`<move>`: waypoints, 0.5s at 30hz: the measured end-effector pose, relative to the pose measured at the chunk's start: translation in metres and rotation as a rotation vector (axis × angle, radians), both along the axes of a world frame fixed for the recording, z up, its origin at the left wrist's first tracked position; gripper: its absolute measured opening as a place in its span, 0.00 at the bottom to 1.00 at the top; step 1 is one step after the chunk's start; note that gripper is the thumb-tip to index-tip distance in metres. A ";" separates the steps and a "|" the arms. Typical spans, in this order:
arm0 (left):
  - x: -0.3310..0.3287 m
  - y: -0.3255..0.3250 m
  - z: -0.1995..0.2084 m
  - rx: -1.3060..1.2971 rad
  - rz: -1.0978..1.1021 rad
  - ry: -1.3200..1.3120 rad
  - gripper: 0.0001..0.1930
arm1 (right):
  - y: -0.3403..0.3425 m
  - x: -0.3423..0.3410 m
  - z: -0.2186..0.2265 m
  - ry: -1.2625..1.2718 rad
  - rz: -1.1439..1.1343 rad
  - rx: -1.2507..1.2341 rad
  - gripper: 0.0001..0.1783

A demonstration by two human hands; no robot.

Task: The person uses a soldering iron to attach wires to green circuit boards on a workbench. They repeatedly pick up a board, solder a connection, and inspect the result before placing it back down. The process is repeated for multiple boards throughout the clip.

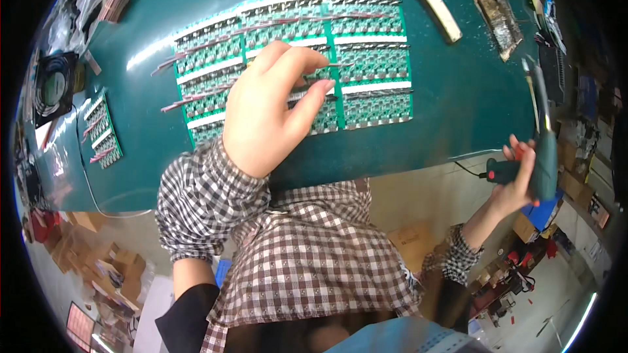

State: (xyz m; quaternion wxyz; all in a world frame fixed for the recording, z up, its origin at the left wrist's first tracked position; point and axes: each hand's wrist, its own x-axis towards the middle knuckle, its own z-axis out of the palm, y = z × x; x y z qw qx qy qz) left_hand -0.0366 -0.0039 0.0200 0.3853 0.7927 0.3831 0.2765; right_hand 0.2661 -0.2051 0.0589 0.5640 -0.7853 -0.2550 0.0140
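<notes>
Pale blue mask fabric [409, 336] showed nearest, below the board block, with a brown checked apron [320, 261] just beyond it. Room: pale floor [543, 314] lower right of the block; cardboard boxes [121, 268] on the floor, lower left of it.

Dark green desk [451, 101] spread around the block on all sides, glossy, with a streak of glare left of it.

Board block [376, 59]: green circuit boards in three columns, white-banded, lying flat on the desk. Work looked partway. Pinkish wires [288, 21] ran across its upper row and, at its left, a lower row, with ends overhanging the left edge. Its lower right rows carried dark strands [376, 95] but no pink wire I could make out; judged likely left to do. Whether any joint was fixed could not be told.

Hands well apart. Left hand [265, 101] hung over the block's middle, thumb and forefinger tips parted; could not tell whether the other fingers gripped anything. Right hand [515, 186], well right of the block, was closed around a dark green pistol-shaped tool [545, 163], nozzle pointing away from the wearer.

Smaller board panel [103, 132] lay left of the block, also bearing pinkish wires.
</notes>
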 end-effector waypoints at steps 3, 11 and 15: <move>-0.002 -0.005 -0.005 0.062 -0.021 0.117 0.11 | -0.009 -0.015 0.005 0.320 0.162 0.108 0.20; 0.018 0.006 0.000 0.303 -0.066 0.195 0.11 | -0.010 -0.050 0.002 0.804 0.429 0.071 0.23; 0.026 0.008 -0.016 0.325 -0.121 0.201 0.06 | -0.001 -0.061 0.002 0.844 0.442 -0.004 0.23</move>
